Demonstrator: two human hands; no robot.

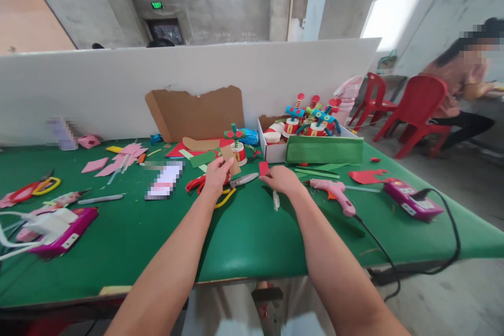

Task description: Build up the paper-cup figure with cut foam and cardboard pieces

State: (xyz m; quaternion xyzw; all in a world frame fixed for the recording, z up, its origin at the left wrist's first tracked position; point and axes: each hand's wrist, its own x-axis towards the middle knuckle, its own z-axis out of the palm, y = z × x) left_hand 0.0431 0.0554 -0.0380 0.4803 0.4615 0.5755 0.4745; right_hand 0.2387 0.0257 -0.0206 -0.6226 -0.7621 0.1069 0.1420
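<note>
My left hand (217, 172) is closed on a small piece of brown cardboard (230, 160), pinched between thumb and fingers. In my right hand (282, 178) a small red paper piece (263, 168) is gripped at its lower edge. Scissors (244, 180) with red and yellow handles lie on the table between the hands, their blades pointing right. Just behind the cardboard stands a paper-cup figure (238, 152) in red and white with a green top. Below my right hand lies a small clear, whitish item (276, 200) whose kind I cannot make out.
A pink hot glue gun (333, 191) and a purple power strip (412, 199) with a black cord lie at the right. Behind them, a box (271, 153) holds several cup figures. Pink paper scraps (122, 160) and another power strip (65, 233) are at the left. A person sits far right.
</note>
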